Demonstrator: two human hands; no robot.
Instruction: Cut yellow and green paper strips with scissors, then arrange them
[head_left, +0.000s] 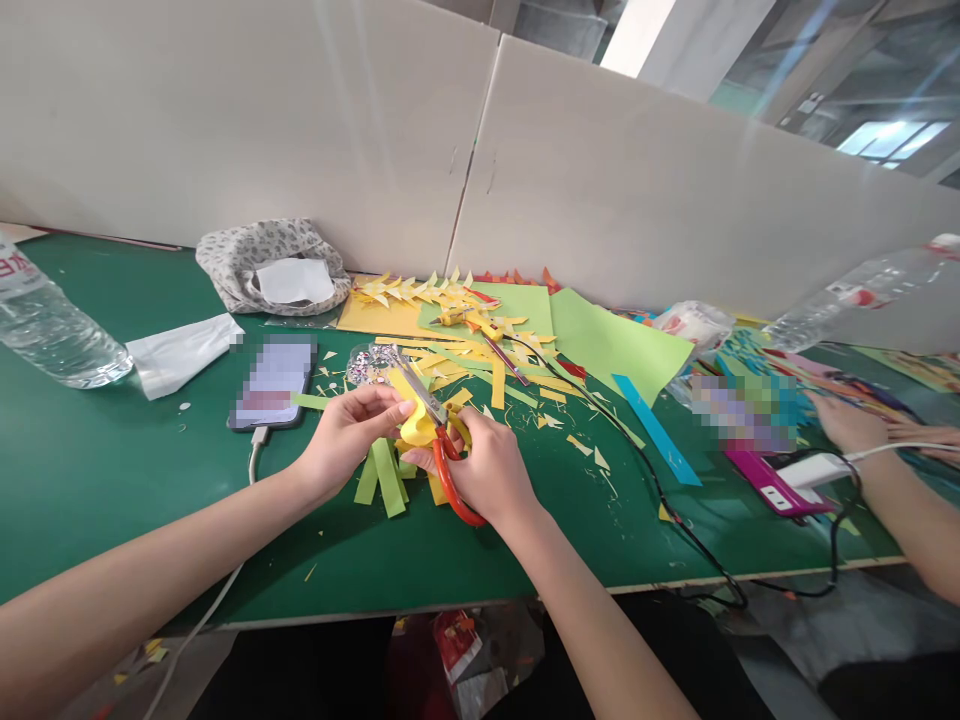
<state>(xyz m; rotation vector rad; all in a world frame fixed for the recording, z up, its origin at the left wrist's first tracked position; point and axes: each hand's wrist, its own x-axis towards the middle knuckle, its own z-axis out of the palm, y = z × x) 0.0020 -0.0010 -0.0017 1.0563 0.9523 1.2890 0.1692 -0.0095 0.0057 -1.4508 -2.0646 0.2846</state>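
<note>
My left hand (361,435) pinches a curled yellow paper strip (417,425) between thumb and fingers. In my right hand (491,470) is a pair of scissors (448,480) with red-orange handles, its metal blades pointing up and left along the yellow paper. I cannot tell whether the blades are apart. Below the hands lie several green paper strips (390,478). Just beyond the blades are a small clear tray of sequins (370,364) and a heap of yellow paper strips (450,365).
A yellow glue gun (472,322) rests on the papers, its black cord running right. A phone (274,380) charges at left near a water bottle (56,315). Green sheets (622,340) and a blue strip (656,430) lie rightward. Another person's hand (847,425) is beside a magenta power strip (772,485).
</note>
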